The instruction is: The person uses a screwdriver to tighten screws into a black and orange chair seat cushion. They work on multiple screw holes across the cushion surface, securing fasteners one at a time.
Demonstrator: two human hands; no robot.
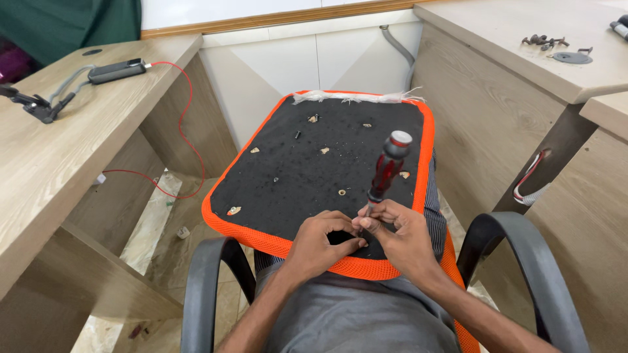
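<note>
R hand (400,230) is pinching the lower shank of the screwdriver (386,171), fingers closed round it just under the handle, so the tip is staying planted while the red/black handle is leaning up and away from me. L hand (320,243) is curled closed right beside it, fingertips touching R hand's thumb side and pressing on the seat base (314,176). Prob steadying the tip or a small screw there; can't tell if anything is actually between the fingers, spot's hidden.

Seat base is lying upside down across my lap, near edge against my stomach, so the work pt is sitting close and low. Both hands are working at its near edge, slightly R of centre.

Look of it: flat black underside, rounded-square, orange mesh wrapping the rim, frayed white fabric along the far edge. Several light holes/fittings are dotting the black face, plus grit and chips.

Armrests (199,287) are curving up either side of the seat base's near corners. Wooden desk (59,150) is standing L of it w/ a red wire and black clamp on top; another desk R of it is carrying loose screws (544,42).
</note>
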